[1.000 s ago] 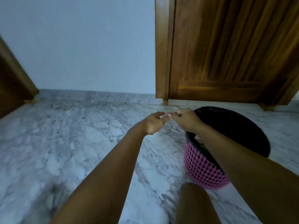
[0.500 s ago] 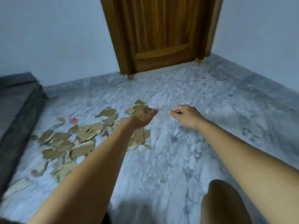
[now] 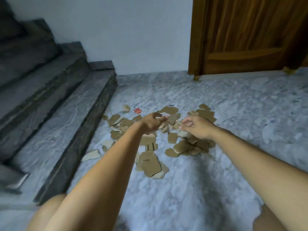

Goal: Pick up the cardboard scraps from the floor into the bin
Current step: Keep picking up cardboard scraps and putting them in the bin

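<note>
Several brown cardboard scraps lie scattered in a loose heap on the marble floor in the middle of the view. My left hand hovers over the heap's far left part, fingers loosely curled, holding nothing. My right hand hovers over the heap's right part, fingers loosely curled, with nothing visibly in it. The two hands are a short gap apart. The bin is out of view.
Dark stone stair steps rise along the left, their edge next to the scraps. A small red scrap lies at the heap's far side. A wooden door stands at the back right. My knees show at the bottom corners.
The view swung left from the bin to the scrap heap, now centred with the stairs in sight. Both hands moved out over the scraps and parted slightly.
</note>
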A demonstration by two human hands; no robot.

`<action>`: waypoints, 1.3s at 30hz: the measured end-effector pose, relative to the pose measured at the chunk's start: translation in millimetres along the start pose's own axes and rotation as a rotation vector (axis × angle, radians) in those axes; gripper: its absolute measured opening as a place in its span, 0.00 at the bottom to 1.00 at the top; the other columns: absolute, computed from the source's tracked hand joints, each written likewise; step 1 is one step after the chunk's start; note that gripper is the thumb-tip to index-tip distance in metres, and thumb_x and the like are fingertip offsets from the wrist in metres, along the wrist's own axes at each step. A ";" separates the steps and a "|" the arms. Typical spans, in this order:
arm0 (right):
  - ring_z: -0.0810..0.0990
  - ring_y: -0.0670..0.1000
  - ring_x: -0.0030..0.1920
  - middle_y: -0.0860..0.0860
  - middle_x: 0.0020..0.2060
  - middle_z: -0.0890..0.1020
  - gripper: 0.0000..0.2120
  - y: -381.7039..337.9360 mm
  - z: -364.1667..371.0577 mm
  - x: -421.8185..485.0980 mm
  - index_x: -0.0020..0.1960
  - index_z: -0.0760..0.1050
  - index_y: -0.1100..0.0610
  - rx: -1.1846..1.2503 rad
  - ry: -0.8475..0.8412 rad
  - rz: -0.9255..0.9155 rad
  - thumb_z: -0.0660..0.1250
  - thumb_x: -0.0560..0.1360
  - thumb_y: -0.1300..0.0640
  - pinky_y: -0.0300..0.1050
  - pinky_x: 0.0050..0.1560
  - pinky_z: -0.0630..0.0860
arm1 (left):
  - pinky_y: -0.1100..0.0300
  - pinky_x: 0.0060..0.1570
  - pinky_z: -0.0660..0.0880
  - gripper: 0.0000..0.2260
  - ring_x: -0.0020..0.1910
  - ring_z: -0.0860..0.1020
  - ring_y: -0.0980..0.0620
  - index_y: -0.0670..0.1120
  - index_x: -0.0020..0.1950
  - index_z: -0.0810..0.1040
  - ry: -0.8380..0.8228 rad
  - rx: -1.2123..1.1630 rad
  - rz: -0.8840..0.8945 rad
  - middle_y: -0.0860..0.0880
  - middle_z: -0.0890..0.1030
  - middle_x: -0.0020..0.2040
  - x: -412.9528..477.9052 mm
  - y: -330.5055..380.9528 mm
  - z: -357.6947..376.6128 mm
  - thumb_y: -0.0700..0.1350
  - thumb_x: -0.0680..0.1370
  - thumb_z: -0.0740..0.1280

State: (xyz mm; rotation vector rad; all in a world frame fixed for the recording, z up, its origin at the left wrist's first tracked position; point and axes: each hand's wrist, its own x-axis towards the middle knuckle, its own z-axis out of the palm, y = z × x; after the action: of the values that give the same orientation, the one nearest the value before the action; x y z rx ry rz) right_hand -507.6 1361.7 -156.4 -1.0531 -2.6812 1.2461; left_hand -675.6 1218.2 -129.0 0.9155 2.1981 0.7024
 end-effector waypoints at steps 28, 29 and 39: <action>0.79 0.53 0.57 0.53 0.61 0.79 0.24 -2.1 80.4 103.8 0.65 0.76 0.51 -0.108 -0.302 0.105 0.75 0.72 0.45 0.46 0.60 0.74 | 0.46 0.62 0.75 0.31 0.69 0.71 0.41 0.50 0.76 0.64 -0.159 0.033 -0.268 0.44 0.67 0.75 98.9 -117.1 5.8 0.62 0.77 0.65; 0.78 0.52 0.57 0.53 0.62 0.79 0.24 -0.6 77.7 106.4 0.65 0.76 0.51 -0.114 -0.305 0.105 0.76 0.71 0.45 0.45 0.59 0.74 | 0.46 0.64 0.74 0.30 0.70 0.70 0.41 0.49 0.76 0.64 -0.159 0.049 -0.257 0.44 0.67 0.75 100.4 -113.6 9.0 0.61 0.78 0.65; 0.78 0.55 0.61 0.54 0.62 0.79 0.26 14.3 153.2 119.7 0.64 0.76 0.57 -0.200 -0.404 0.210 0.75 0.71 0.46 0.47 0.61 0.76 | 0.62 0.54 0.70 0.26 0.65 0.74 0.46 0.48 0.72 0.70 -0.135 0.194 -0.233 0.45 0.73 0.69 115.1 -163.6 35.3 0.53 0.77 0.70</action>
State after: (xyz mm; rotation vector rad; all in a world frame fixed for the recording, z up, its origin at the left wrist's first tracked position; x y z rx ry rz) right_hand -633.4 1333.3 -302.7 -1.2551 -3.1199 1.3773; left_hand -780.1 1213.0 -303.1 0.7593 2.2316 0.3129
